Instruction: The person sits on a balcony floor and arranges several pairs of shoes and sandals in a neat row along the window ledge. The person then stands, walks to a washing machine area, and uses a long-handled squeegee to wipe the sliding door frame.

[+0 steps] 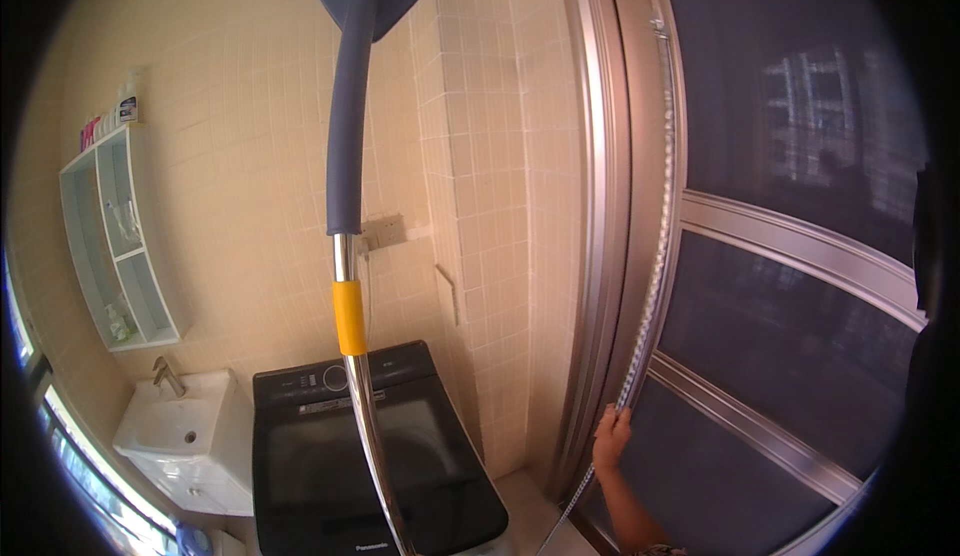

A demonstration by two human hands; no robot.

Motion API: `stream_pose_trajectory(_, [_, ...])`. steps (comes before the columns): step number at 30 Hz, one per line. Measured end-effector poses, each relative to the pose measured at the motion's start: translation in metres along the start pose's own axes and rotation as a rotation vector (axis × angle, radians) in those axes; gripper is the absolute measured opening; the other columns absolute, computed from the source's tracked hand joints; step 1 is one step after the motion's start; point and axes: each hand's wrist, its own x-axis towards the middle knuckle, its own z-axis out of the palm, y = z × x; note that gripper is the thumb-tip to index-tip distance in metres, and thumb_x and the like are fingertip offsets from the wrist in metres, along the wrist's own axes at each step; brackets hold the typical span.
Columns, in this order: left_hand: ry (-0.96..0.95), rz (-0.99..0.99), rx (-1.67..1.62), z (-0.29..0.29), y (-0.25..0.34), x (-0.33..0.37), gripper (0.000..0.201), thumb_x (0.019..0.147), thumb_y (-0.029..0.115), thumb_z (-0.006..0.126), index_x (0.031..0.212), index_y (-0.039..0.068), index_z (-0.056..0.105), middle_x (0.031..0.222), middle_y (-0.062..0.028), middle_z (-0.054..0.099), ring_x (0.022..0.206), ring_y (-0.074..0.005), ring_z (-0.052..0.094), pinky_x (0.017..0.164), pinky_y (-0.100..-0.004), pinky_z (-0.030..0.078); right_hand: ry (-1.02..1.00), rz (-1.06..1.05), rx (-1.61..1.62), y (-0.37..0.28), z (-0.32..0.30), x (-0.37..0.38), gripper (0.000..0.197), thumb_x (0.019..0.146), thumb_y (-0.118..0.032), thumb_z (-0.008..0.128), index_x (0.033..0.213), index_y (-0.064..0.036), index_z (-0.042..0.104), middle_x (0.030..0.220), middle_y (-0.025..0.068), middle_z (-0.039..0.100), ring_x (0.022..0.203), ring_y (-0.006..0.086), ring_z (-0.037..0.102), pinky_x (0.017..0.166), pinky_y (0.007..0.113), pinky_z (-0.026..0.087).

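At the lower right my right hand (611,438) is closed round a long silver cord (645,321) with a beaded or twisted look. The cord runs from a small fitting high on the door frame, through my fingers and down past the lower edge. Up the middle of the view stands a long-handled mop (345,141), its dark grey flat head raised at the top. Its pole has a grey sleeve, a yellow band and a chrome lower part that leaves the view at the bottom. My left hand does not show, so what holds the pole is hidden.
A black top-loading washing machine (375,456) stands behind the pole. To its left is a white washbasin (185,426), under a wall shelf (130,246) with bottles on top. A metal-framed door with dark panels (770,306) fills the right. Beige tiles (250,206) cover the wall.
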Motion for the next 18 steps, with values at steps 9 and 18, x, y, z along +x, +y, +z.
stream_pose_trajectory(9, [-0.135, -0.047, -0.004, -0.006, -0.006, -0.015, 0.020, 0.091, 0.026, 0.059, 0.082, 0.008, 0.059, 0.058, 0.0033, 0.047, 0.048, -0.0063, 0.042, 0.043, -0.0212, 0.033, 0.058, 0.036, -0.103, 0.010, -0.055, 0.027, 0.032, 0.094, -0.030, 0.054, 0.084, -0.0007, 0.051, 0.067, 0.0087, 0.057, 0.056, 0.0160, 0.058, 0.054, 0.032, 0.046])
stream_pose_trajectory(18, [-0.151, -0.050, -0.028, -0.015, -0.017, -0.031, 0.022, 0.091, 0.022, 0.059, 0.073, 0.011, 0.055, 0.056, 0.0065, 0.043, 0.047, -0.0046, 0.035, 0.044, -0.0212, 0.025, 0.073, -0.076, -0.345, 0.018, -0.059, 0.039, 0.023, 0.088, -0.021, 0.058, 0.096, 0.0007, 0.057, 0.090, 0.0141, 0.062, 0.084, 0.0297, 0.061, 0.075, 0.038, 0.047])
